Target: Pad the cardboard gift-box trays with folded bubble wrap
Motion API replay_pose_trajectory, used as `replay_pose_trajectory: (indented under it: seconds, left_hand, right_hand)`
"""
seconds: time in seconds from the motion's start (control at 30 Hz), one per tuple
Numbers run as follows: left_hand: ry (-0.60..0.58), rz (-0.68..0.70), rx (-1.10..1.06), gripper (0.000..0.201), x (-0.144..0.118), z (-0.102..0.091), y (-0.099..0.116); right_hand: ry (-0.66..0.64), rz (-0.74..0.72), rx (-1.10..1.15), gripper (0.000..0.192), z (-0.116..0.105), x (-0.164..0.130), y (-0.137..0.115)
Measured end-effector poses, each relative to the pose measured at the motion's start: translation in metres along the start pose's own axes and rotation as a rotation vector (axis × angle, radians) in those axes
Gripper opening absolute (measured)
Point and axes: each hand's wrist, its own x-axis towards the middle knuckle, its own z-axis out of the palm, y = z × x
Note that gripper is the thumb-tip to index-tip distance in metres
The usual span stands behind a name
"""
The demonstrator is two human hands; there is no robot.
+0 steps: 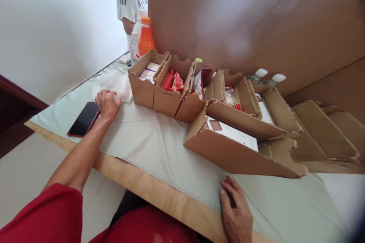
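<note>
As the phone (83, 119) points lengthwise, aslant, toward the plastic bag (123, 85), left hand (107, 104) half-curled beside phone, grip unclear, right hand (236, 209) loosely open, empty, well right of phone.

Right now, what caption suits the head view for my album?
Left hand by phone and plastic, right hand at table edge, boxes beyond.

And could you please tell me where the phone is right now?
In the head view, the phone lies at the left on the cloth-covered table, just beside the person's left hand and near the table's front edge.
</note>
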Motion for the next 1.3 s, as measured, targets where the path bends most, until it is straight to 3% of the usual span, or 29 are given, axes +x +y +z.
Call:
replay_pose_trajectory:
  seconds: [0.13,0.27,0.33,0.43,0.5,0.57,0.63,0.73,0.83,0.9,1.03,1.17,1.3]
  left_hand:
    - [0.105,-0.074,-0.192,0.027,0.002,-0.015,0.002]
    - [0.255,-0.124,-0.410,0.035,-0.034,-0.066,0.015]
    - [0.265,-0.117,-0.555,0.030,-0.061,-0.095,0.030]
    - [0.144,-0.149,-1.009,0.020,-0.105,-0.119,0.061]
    - [0.044,-0.243,-1.242,0.018,-0.133,-0.116,0.082]
    - [-0.084,-0.348,-1.314,0.019,-0.160,-0.104,0.101]
    - [-0.226,-0.417,-1.340,0.020,-0.183,-0.089,0.116]
    - [-0.304,-0.455,-1.347,0.023,-0.202,-0.073,0.127]
    - [-0.191,-0.482,-1.278,0.026,-0.206,-0.067,0.119]
    - [-0.145,-0.496,-1.198,0.026,-0.208,-0.064,0.107]
    - [-0.196,-0.483,-1.085,0.026,-0.223,-0.052,0.089]
    - [-0.310,-0.374,-0.824,0.027,-0.239,-0.038,0.084]
    - [-0.404,-0.453,-0.713,0.029,-0.241,-0.028,0.077]
  right_hand:
    - [0.013,0.007,-0.001,0.036,0.000,-0.001,0.002]
    - [0.033,-0.001,0.031,0.033,0.003,-0.005,-0.002]
    - [0.038,-0.017,0.062,0.029,0.003,-0.005,-0.013]
    - [-0.040,-0.119,0.190,0.029,0.000,0.002,-0.053]
    - [-0.181,-0.203,0.363,0.049,-0.002,0.016,-0.092]
    - [-0.356,-0.249,0.540,0.072,0.002,0.036,-0.131]
    - [-0.566,-0.240,0.621,0.081,0.014,0.055,-0.156]
    - [-0.903,-0.124,0.744,0.067,0.032,0.062,-0.156]
    - [-1.052,0.165,0.895,0.047,0.030,0.035,-0.126]
    - [-0.988,0.315,0.945,0.036,0.015,0.012,-0.105]
    - [-0.677,0.425,0.921,0.021,-0.021,-0.008,-0.084]
    - [-0.385,0.420,0.832,0.021,-0.040,0.013,-0.076]
    - [-0.293,0.364,0.672,0.024,-0.047,0.033,-0.065]
